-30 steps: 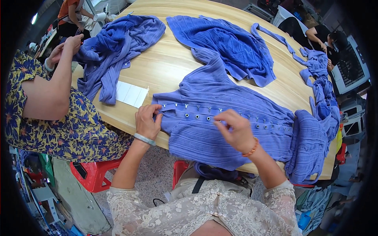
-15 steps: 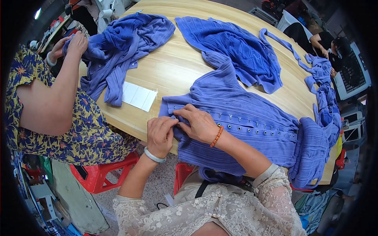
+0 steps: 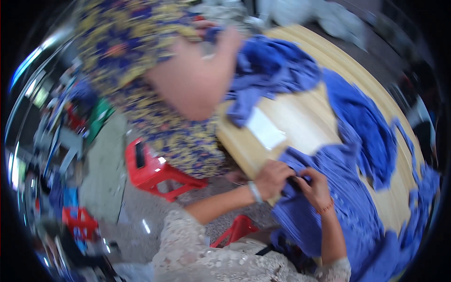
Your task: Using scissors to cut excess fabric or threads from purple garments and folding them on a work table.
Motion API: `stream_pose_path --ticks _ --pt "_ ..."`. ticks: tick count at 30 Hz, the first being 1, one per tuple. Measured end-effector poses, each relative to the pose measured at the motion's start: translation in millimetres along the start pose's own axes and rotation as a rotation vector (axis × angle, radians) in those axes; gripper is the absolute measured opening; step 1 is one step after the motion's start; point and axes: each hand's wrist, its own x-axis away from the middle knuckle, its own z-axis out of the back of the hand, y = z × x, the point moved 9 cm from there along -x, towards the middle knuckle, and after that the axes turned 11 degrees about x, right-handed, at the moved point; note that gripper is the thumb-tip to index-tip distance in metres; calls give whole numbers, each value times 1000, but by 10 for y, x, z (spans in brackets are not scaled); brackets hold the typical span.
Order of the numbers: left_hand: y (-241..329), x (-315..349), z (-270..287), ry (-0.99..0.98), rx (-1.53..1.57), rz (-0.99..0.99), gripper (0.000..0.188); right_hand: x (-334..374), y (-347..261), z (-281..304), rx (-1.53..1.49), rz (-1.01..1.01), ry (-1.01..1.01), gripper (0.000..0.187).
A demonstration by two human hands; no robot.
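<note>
A blue-purple ribbed garment (image 3: 303,223) lies at the table's near edge, hanging partly over it. My left hand (image 3: 273,180), with a pale bangle on the wrist, pinches the garment's edge. Close beside it, my right hand (image 3: 315,188), with an orange bead bracelet, has thumb and fingers closed on the same edge. Between the fingertips shows a small dark patch that is too blurred to make out. The picture is smeared, so the row of fastenings down the garment's front is hard to see.
A co-worker in a flowered dress (image 3: 174,150) sits at left, arm near another blue garment (image 3: 277,66). White card (image 3: 265,129) lies on the wooden table (image 3: 305,115). A further blue garment (image 3: 364,124) lies beyond mine. Red stools (image 3: 157,176) stand on the floor.
The view has swung left, so the table and garments now appear farther right and more floor shows. Both my hands still hold the garment's edge.
</note>
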Motion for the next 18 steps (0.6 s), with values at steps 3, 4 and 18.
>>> stream_pose_path --ticks 3,4,18 --pt "-422 70 -10 27 349 524 31 24 -179 56 72 38 28 10" --pt "-523 98 32 45 355 654 35 25 -191 17 66 23 25 10" --pt "-1035 -56 -415 17 915 1334 38 68 -348 -11 67 223 76 12"
